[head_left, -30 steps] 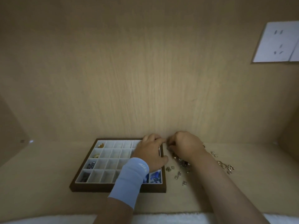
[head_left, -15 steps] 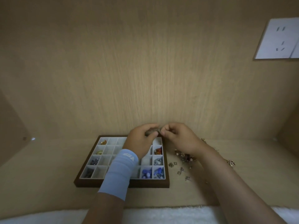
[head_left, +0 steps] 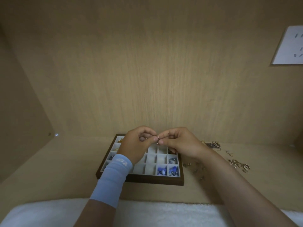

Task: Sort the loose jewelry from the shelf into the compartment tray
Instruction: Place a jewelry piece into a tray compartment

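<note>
A brown-rimmed compartment tray (head_left: 141, 180) with white cells lies on the shelf. Blue beads (head_left: 167, 170) fill its near-right cells and gold pieces (head_left: 120, 140) sit at its far left. My left hand (head_left: 136, 145) and my right hand (head_left: 180, 143) meet above the tray's far side. Their fingertips pinch one small metallic jewelry piece (head_left: 158, 138) between them. Loose jewelry (head_left: 213, 145) lies on the shelf to the right of the tray.
More gold pieces (head_left: 239, 164) and small silver bits (head_left: 196, 169) are scattered on the shelf right of the tray. The wooden back wall stands close behind, with a white socket plate (head_left: 290, 46) at upper right. A white fluffy cloth (head_left: 147, 215) runs along the near edge.
Both hands have lifted off the shelf and the loose pile. They now hold a small piece between their fingertips above the tray's far side.
</note>
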Action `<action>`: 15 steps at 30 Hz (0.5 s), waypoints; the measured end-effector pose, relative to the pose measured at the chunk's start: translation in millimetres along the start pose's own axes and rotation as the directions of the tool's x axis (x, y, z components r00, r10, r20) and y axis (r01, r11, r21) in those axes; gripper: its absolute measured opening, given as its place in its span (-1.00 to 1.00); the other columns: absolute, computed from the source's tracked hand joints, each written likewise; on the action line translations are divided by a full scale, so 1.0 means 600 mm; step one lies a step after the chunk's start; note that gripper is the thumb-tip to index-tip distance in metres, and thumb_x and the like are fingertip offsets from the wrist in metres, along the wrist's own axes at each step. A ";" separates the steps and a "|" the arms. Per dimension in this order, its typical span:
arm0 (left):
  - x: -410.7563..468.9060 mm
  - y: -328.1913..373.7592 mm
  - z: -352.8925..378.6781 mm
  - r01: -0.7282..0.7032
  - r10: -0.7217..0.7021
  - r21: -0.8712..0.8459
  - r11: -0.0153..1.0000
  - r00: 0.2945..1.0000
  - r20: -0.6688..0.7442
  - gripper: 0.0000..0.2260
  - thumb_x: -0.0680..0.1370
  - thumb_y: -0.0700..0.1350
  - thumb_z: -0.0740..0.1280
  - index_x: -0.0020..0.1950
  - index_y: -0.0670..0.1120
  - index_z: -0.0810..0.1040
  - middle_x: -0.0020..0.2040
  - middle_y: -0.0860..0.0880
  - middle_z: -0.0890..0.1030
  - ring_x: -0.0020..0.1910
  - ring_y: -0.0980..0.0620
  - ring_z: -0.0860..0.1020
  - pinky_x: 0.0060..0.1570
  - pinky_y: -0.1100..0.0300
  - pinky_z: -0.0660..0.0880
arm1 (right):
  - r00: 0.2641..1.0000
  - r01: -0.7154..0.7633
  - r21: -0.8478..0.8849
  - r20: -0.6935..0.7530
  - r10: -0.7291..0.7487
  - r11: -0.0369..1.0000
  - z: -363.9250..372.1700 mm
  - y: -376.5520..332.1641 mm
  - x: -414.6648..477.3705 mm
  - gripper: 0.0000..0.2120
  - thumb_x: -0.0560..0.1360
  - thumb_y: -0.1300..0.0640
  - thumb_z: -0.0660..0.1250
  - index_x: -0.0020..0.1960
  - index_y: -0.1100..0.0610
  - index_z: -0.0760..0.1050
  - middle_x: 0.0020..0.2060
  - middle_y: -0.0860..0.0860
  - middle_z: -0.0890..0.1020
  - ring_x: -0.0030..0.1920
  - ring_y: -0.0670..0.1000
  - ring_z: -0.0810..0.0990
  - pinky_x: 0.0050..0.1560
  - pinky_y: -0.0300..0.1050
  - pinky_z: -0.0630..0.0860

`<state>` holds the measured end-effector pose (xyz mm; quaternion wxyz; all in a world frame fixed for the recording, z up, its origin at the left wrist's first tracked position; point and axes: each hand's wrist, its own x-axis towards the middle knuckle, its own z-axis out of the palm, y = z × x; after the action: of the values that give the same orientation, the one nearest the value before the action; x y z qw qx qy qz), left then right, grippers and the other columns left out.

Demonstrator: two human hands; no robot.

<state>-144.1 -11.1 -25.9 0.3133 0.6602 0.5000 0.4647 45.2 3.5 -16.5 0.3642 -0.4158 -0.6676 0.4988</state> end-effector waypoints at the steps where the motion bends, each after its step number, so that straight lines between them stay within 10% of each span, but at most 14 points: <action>1: -0.003 0.000 -0.001 0.007 -0.007 -0.017 1.000 1.000 0.003 -0.90 0.46 -0.16 0.48 -0.12 0.04 0.63 -0.24 0.04 0.67 -0.26 0.15 0.58 -0.16 0.24 0.51 | 1.000 0.005 -0.008 0.017 -0.004 1.000 0.000 -0.002 -0.003 -0.87 0.52 0.27 0.42 0.06 0.23 0.68 -0.36 0.00 0.65 -0.49 -0.15 0.42 -0.46 -0.31 0.36; 11: -0.030 -0.021 0.008 -0.042 0.043 -0.025 0.999 0.998 0.053 -0.88 0.42 -0.19 0.51 -0.14 -0.01 0.63 -0.27 0.04 0.66 -0.24 0.17 0.60 -0.15 0.32 0.52 | 0.983 -0.043 -0.213 0.167 0.080 0.976 -0.022 0.008 -0.007 -0.89 0.51 0.19 0.46 0.01 0.18 0.70 -0.17 0.05 0.74 -0.21 -0.12 0.65 -0.20 -0.27 0.54; 15: -0.036 -0.044 0.005 -0.119 0.118 0.311 0.943 0.993 0.022 -0.88 0.52 -0.11 0.39 0.00 0.08 0.63 -0.05 0.20 0.60 0.02 0.20 0.49 0.09 0.30 0.40 | 0.981 0.001 -0.579 0.161 0.113 0.816 -0.016 0.011 -0.002 -0.97 0.46 0.09 0.51 -0.11 -0.02 0.72 -0.18 -0.13 0.74 -0.14 -0.17 0.67 0.05 -0.09 0.62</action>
<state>-152.4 -23.4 -56.7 0.1775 0.7308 0.5262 0.3969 55.5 6.6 -20.7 0.1420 -0.4770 -0.8058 0.3210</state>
